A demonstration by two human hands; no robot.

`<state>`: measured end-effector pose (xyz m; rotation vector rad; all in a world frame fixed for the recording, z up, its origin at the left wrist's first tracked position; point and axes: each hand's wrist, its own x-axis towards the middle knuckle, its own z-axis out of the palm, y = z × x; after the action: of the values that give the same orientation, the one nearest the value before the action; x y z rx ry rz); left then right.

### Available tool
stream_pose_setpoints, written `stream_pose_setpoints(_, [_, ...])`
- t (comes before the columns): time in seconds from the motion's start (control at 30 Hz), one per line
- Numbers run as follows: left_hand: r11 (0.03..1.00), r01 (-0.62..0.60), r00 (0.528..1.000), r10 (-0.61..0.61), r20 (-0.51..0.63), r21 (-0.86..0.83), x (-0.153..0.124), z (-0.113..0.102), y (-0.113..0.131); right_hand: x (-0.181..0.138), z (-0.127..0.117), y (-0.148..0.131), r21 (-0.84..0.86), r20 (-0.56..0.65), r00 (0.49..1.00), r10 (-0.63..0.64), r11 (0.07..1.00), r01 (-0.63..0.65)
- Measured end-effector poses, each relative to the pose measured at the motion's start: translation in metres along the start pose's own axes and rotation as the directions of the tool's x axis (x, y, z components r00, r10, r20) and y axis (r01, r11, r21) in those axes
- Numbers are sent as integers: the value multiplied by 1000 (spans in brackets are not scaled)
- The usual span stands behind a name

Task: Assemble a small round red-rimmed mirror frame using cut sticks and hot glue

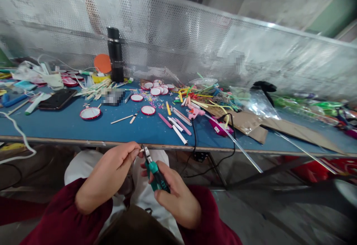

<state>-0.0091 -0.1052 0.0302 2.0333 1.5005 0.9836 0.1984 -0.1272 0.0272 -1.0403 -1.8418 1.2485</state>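
Head view, cluttered blue tabletop (119, 130), perforated screen (178, 40) behind, pliers (153, 167) in front

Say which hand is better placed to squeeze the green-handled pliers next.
Probably the right hand: it grips the green-handled pliers, while the left hand pinches a small pale piece by their jaws.

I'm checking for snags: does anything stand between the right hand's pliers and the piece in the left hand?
Nothing visible does: the pliers in the right hand have their tip at the pale piece that the left hand pinches.
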Motion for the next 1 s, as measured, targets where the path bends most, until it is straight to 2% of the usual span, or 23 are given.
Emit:
stream_pose_setpoints(0.1, [998, 15, 1000, -16, 20, 54, 3, -4, 5, 4, -3, -3, 109, 43, 999, -12, 994, 7])
stream_pose_setpoints(0.17, [998, 13, 1000, -14, 21, 68, 5, -6, 8, 5, -4, -2, 125, 53, 998, -35, 992, 28])
stream_pose_setpoints(0.47, [996, -20, 999, 16, 44, 82, 16, -12, 10, 14, -9, -5, -20, 46, 998, -49, 999, 50])
stream_pose_setpoints(0.7, [989, -23, 999, 17, 42, 144, 24, -14, 9, 18, -13, -7, -19, 45, 996, -80, 997, 81])
stream_pose_setpoints(0.9, [987, -54, 998, 51, 24, 154, 31, -16, 12, 20, -10, -8, -19, -37, 997, -65, 998, 64])
stream_pose_setpoints(1.0, [991, -46, 999, 47, -1, 127, 35, -19, 14, 24, -8, -8, 101, -89, 995, -43, 994, 52])
